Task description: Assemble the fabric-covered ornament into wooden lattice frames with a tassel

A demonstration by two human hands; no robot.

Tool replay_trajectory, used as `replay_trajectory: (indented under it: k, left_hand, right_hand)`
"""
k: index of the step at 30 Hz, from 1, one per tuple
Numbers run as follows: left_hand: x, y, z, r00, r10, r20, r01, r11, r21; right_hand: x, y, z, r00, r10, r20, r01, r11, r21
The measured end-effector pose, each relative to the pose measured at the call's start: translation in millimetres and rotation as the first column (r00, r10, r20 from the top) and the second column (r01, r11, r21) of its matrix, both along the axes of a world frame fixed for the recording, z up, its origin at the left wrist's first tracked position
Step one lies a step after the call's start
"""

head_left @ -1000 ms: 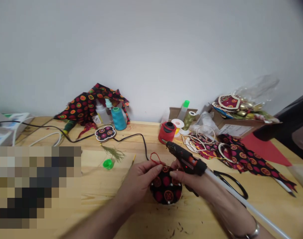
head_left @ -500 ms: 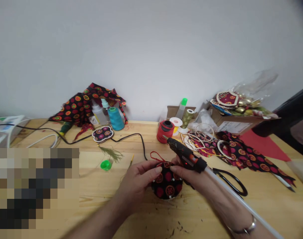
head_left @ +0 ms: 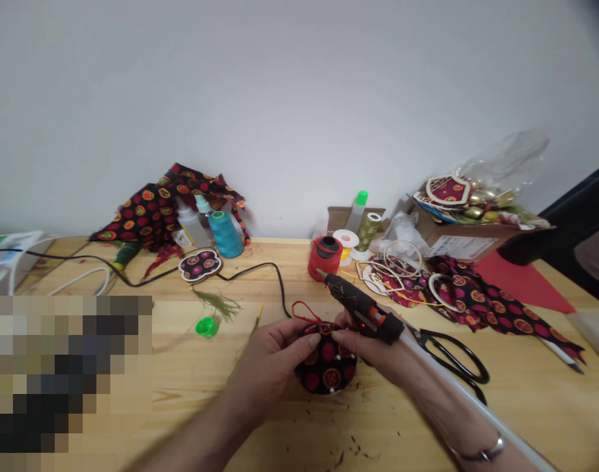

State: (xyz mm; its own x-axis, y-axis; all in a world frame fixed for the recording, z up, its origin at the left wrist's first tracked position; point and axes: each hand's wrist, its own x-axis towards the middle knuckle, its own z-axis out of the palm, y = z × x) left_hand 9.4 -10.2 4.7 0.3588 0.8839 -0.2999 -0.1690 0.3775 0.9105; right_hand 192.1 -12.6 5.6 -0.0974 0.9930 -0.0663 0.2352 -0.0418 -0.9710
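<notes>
A round fabric-covered disc (head_left: 326, 367), black with red medallions, is held over the bench (head_left: 191, 393) between both hands. The fingers (head_left: 302, 341) of the left hand (head_left: 267, 370) are closed on its left side. A hot glue gun (head_left: 363, 309) is gripped in the right hand (head_left: 378, 357), whose fingertips rest on the disc's upper edge. The gun's long axis slants up and left, its nozzle pointing past the disc, beyond a red cord loop (head_left: 302, 313).
</notes>
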Motion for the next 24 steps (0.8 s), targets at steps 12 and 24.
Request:
replay_trajectory:
  k: [12, 24]
  left_hand:
    - [2, -12, 7.3, 0.938, -0.296, -0.182, 0.310, 0.949, 0.056]
    - [4, -15, 6.9, 0.922, -0.345, -0.175, 0.352, 0.936, 0.012]
  right_hand:
    - [2, -2, 10.2, 0.988, 0.011, -0.155, -0.032, 0.991, -0.134]
    - [3, -2, 8.2, 0.922, -0.059, -0.382, -0.012, 0.983, -0.181]
